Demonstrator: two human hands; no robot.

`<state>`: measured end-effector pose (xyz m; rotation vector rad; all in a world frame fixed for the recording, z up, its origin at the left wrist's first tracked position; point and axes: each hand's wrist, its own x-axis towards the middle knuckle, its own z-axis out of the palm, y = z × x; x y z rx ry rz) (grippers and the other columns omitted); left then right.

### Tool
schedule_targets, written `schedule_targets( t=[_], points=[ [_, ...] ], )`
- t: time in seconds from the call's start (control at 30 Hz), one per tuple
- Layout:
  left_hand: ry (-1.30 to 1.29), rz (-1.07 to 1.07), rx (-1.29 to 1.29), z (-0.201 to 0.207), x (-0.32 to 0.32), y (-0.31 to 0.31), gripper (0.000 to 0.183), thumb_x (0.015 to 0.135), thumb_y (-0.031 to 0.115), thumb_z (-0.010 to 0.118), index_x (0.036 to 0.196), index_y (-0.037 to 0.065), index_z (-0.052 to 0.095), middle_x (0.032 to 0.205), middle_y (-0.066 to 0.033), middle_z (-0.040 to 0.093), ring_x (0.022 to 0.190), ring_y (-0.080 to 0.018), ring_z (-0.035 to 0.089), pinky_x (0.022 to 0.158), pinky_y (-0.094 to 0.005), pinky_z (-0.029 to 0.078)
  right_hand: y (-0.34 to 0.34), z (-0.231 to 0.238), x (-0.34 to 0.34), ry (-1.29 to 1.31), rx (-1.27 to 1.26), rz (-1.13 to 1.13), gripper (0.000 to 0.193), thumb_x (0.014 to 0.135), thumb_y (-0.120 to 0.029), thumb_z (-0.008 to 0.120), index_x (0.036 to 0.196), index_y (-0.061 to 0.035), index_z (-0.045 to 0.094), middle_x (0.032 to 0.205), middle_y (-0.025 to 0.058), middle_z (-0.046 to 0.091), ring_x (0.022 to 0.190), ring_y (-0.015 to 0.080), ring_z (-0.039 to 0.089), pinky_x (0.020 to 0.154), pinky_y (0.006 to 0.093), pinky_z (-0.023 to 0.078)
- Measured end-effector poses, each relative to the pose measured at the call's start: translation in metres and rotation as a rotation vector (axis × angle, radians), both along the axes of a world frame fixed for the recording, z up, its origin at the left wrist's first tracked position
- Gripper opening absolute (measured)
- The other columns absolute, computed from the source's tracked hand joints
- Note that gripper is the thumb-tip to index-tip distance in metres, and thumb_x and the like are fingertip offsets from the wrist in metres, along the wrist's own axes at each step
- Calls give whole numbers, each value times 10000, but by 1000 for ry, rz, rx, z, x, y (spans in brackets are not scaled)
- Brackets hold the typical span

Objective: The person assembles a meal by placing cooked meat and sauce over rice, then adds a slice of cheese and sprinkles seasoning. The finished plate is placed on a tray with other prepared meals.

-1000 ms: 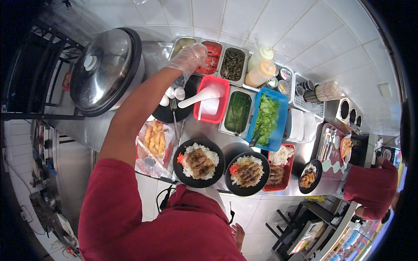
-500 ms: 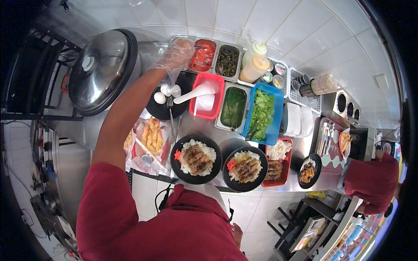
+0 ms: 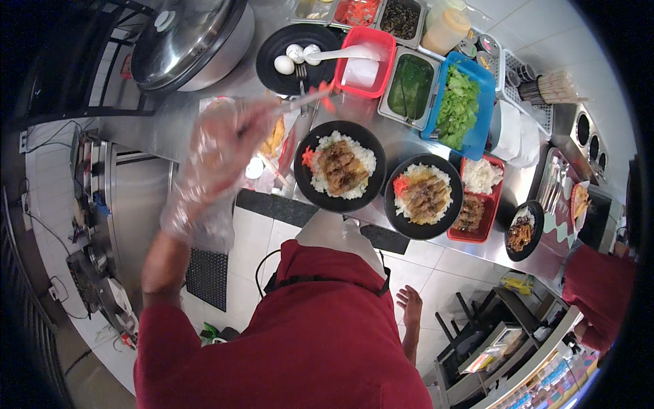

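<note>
My left hand (image 3: 228, 140), in a clear plastic glove and smeared by motion, is closed on slim metal tongs (image 3: 305, 100). Red shredded pickled ginger (image 3: 328, 102) hangs at their tip. Below the tip stands a black bowl (image 3: 364, 198) of rice topped with brown meat, a little red ginger at its left side. A similar black bowl (image 3: 426, 234) of rice, meat and ginger sits to its right. Bare and holding nothing, my right hand (image 3: 411, 305) hangs beside my body over the floor, fingers apart.
A black plate (image 3: 269, 76) holds eggs and a fork, beside a red tub (image 3: 390, 51) with a white spoon. Behind are steel pans of toppings, a blue tray (image 3: 480, 140) of lettuce and squeeze bottles. A large lidded pot (image 3: 225, 48) stands left; a co-worker (image 3: 599, 293) is at far right.
My left hand has come back from the topping pans toward my body, bringing the tongs with red ginger. The view has shifted, and more of my right hand shows.
</note>
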<state>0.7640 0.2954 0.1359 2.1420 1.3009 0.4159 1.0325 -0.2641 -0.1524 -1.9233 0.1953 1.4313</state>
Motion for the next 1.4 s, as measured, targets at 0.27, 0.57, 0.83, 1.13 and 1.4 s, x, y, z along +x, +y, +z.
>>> schedule_targets(
  t=[0.27, 0.57, 0.83, 1.13, 1.4],
  points=[
    [78, 6, 45, -74, -34, -82, 219, 956, 148, 636, 1091, -12, 699, 899, -163, 712, 789, -280, 680, 729, -373, 521, 13, 0, 39, -18, -41, 94, 443, 1031, -320, 495, 1365, -31, 523, 1198, 156, 660, 1033, 264, 673, 818, 383, 535],
    [126, -186, 535, -120, -40, -96, 255, 891, 80, 708, 1133, 18, 655, 955, -124, 687, 855, -304, 671, 752, -410, 548, -12, 3, 48, -61, -22, 82, 419, 1038, -301, 483, 1358, -35, 530, 1201, 156, 662, 1024, 259, 684, 795, 362, 539],
    [223, -251, 437, -105, -43, -91, 414, 849, 27, 700, 1249, 19, 593, 967, -161, 665, 896, -341, 665, 765, -445, 554, -24, -2, 28, -13, -44, 23, 393, 1035, -271, 469, 1342, -36, 543, 1172, 154, 671, 1000, 254, 685, 791, 369, 544],
    [-55, -231, 200, -58, -30, -72, 327, 823, 9, 672, 1149, -12, 660, 895, -167, 665, 855, -338, 670, 756, -435, 560, -5, -1, 20, -3, -48, 5, 407, 1024, -277, 483, 1339, -27, 545, 1165, 155, 675, 1010, 258, 685, 802, 379, 548],
    [161, -272, 611, -10, 54, 94, 324, 944, 111, 642, 1263, 61, 614, 1105, -166, 683, 994, -328, 669, 876, -435, 545, 11, 16, 15, -94, -47, -69, 424, 1024, -314, 497, 1341, -37, 548, 1179, 154, 672, 1020, 267, 687, 804, 385, 549]
  ],
)
